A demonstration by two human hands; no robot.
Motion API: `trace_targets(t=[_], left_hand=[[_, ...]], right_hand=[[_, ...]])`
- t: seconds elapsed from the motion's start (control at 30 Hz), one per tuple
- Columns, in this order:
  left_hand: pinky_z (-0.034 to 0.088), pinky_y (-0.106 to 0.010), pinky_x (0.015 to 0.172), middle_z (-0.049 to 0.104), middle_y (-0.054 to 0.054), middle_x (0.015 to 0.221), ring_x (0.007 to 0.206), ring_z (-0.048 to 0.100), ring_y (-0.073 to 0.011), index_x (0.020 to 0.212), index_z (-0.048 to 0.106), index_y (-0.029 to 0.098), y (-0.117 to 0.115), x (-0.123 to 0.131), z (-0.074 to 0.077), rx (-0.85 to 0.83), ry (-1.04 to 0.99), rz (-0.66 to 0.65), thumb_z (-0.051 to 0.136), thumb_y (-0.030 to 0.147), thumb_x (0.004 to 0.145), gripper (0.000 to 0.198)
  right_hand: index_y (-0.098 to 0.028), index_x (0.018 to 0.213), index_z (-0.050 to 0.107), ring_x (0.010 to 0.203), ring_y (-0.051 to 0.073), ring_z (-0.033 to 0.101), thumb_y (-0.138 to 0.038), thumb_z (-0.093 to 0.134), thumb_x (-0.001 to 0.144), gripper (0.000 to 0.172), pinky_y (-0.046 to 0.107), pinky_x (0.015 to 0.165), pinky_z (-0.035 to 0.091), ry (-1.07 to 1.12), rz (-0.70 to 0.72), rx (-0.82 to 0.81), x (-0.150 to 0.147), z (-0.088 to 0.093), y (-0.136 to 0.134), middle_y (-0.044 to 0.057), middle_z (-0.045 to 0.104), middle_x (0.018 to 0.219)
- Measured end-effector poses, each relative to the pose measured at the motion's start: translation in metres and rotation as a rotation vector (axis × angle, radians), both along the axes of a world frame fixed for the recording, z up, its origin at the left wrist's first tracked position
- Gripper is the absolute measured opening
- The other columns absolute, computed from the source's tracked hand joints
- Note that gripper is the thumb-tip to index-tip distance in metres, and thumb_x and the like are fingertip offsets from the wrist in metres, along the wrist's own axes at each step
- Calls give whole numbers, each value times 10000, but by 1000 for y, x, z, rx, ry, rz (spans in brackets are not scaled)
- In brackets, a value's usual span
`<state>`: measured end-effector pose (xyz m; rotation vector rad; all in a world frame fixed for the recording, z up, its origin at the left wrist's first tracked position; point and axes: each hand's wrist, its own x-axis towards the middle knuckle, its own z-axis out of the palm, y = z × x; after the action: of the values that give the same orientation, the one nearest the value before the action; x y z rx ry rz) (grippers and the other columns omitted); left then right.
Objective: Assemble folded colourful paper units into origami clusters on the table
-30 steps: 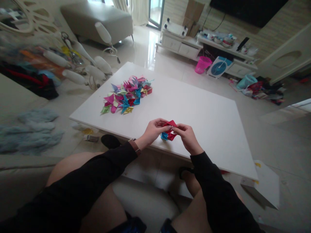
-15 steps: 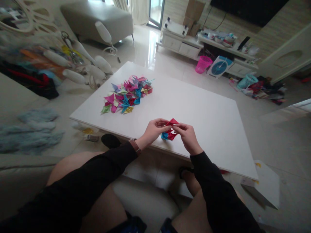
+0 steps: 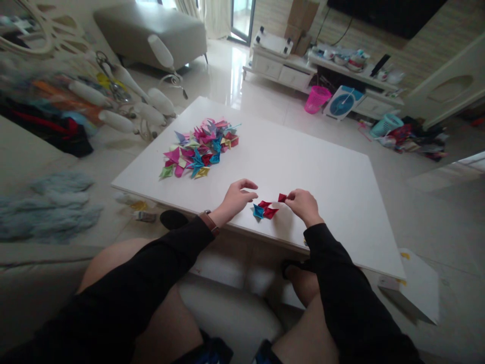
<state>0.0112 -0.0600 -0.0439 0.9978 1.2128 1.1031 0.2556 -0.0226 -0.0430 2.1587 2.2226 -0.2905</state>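
Note:
Between the fingertips of my right hand [image 3: 303,205] is a small red folded paper piece [image 3: 282,197], held just above the table. My left hand [image 3: 238,197] holds nothing, its thumb and fingers apart, over the table's near side. Below and between the two hands lie a blue folded paper piece [image 3: 258,211] and red folded paper pieces [image 3: 270,213], close together on the white table [image 3: 322,172]. Farther off to the left is a heap of origami pieces [image 3: 200,149] in pink, blue, green, yellow and purple.
A chandelier [image 3: 144,111] with white shades stands left of the table. Beyond the table are a pink basket [image 3: 317,99], a blue and white fan [image 3: 342,103] and a TV cabinet [image 3: 280,71]. A white box [image 3: 417,288] sits by the right corner.
My hands have moved apart. The left has let go of the red paper piece, and the right has carried it a little to the right. The small group on the table is now uncovered.

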Motion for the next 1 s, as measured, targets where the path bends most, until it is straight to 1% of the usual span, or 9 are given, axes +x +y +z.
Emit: trace_targets(t=[0.17,0.33,0.5,0.73,0.9,0.97,1.0], left_hand=[[536,-295,699,701,-81,1038,800,681,-160,879,677,152,1,-3,9,-6,0,11,721,153,663,220],[536,-290,692,683,-73,1031,771,713,-162,879,657,153,2,-6,15,-32,-16,2,641,166,718,162],[538,-275,682,673,-62,993,750,721,-157,862,639,153,2,-7,18,-57,-23,-11,601,162,743,125],[520,-252,650,660,-54,967,731,718,-151,863,635,153,4,-9,18,-75,-27,-30,594,150,750,120],[504,-255,651,663,-62,991,728,714,-149,902,615,164,7,-12,15,-72,5,-73,597,198,784,124],[503,-275,670,668,-56,970,725,706,-162,968,601,179,12,-19,12,-59,95,-107,624,234,781,196],[508,-294,698,676,-56,963,747,704,-178,1009,595,187,15,-25,10,-46,181,-124,641,252,774,248]], right_hand=[[-236,908,807,893,236,701,-367,643,846,219,292,705,454,-100,31,-56,-10,-7,-1,99,777,968],[-226,951,797,907,239,702,-411,630,859,266,292,703,456,-78,54,-93,-17,-16,0,103,772,995],[-221,959,786,945,232,694,-376,621,857,249,282,713,451,-62,44,-90,-17,-22,0,95,767,1032],[-218,927,792,906,223,702,-323,598,866,228,281,686,439,-57,46,-107,-16,-28,0,95,775,999],[-227,944,804,922,228,702,-354,613,863,244,284,715,452,-12,56,-154,-20,-26,-1,98,778,1003],[-231,943,803,919,239,700,-377,617,856,252,293,707,451,-3,56,-157,-21,-21,-1,100,775,995],[-233,947,799,913,242,699,-388,620,852,256,296,702,449,2,52,-151,-21,-18,-1,98,773,989]])
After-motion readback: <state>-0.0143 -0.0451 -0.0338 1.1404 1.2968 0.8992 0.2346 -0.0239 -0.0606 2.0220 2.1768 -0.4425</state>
